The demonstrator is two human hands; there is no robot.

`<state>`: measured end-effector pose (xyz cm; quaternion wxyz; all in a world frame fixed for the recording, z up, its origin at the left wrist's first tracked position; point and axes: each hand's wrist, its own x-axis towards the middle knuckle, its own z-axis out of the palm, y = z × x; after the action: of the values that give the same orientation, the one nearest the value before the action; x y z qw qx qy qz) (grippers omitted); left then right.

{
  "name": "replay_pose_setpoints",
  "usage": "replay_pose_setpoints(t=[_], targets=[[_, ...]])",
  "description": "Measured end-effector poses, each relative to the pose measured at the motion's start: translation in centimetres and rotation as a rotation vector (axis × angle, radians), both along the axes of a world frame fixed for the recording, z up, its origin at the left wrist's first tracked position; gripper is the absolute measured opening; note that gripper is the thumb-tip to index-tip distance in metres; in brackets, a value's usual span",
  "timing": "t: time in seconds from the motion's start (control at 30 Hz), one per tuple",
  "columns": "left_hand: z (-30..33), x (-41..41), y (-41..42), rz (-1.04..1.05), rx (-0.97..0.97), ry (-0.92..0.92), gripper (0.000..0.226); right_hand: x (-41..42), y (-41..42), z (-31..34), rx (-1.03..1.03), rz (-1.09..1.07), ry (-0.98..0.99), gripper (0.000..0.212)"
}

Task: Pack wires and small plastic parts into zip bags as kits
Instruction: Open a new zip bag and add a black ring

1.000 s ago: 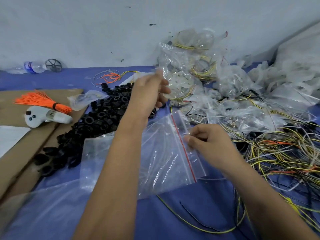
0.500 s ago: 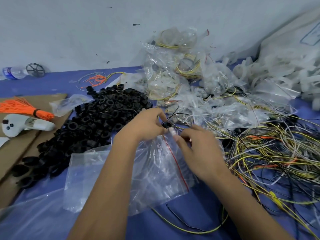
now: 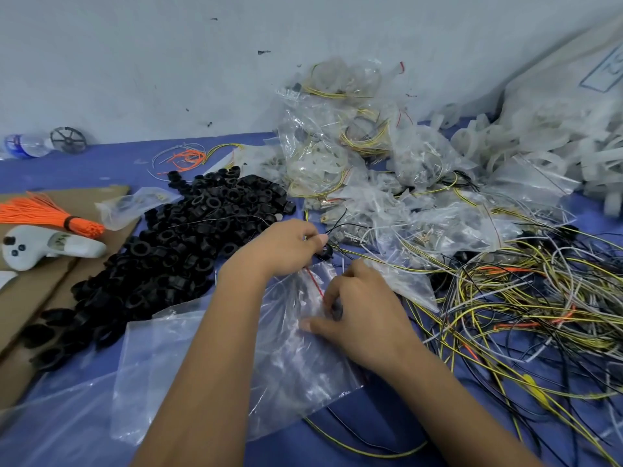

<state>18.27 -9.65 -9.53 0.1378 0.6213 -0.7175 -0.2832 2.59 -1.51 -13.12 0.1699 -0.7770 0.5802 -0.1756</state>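
A clear zip bag [image 3: 296, 358] with a red seal line lies on the blue cloth in front of me. My left hand [image 3: 283, 246] pinches a small black plastic ring [image 3: 325, 252] with thin black wire at the bag's mouth. My right hand [image 3: 360, 318] holds the bag's open edge, with fingers curled on the plastic near the red strip. A heap of black plastic rings [image 3: 175, 251] lies to the left. Tangled yellow, black and white wires [image 3: 526, 315] spread out on the right.
Filled zip bags [image 3: 344, 153] pile against the wall at the back. White plastic strips [image 3: 546, 146] fill the far right. On the cardboard [image 3: 37, 294] at left lie an orange tie bundle [image 3: 43, 215] and a white controller [image 3: 40, 249]. A water bottle [image 3: 25, 144] lies far left.
My left hand came down from the bag pile to the bag's mouth with a black ring. My right hand shifted along the bag's open edge. The view moved slightly.
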Motion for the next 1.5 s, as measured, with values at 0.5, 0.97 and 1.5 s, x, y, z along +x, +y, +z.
replay_pose_setpoints(t=[0.5,0.97,1.5], targets=[[2.0,-1.3,-0.1,0.234,-0.613,0.182,0.042,-0.8,-1.2,-0.6,-0.045,-0.182,-0.795,0.025],[0.7,-2.8,0.0,0.169,0.173,0.098,0.025,-1.5,-1.6,-1.4,-0.151,0.011,-0.388,0.027],[2.4,-1.8,1.0,0.152,0.209,-0.038,0.021,-2.4,-2.1,-1.7,-0.035,0.155,-0.399,0.036]])
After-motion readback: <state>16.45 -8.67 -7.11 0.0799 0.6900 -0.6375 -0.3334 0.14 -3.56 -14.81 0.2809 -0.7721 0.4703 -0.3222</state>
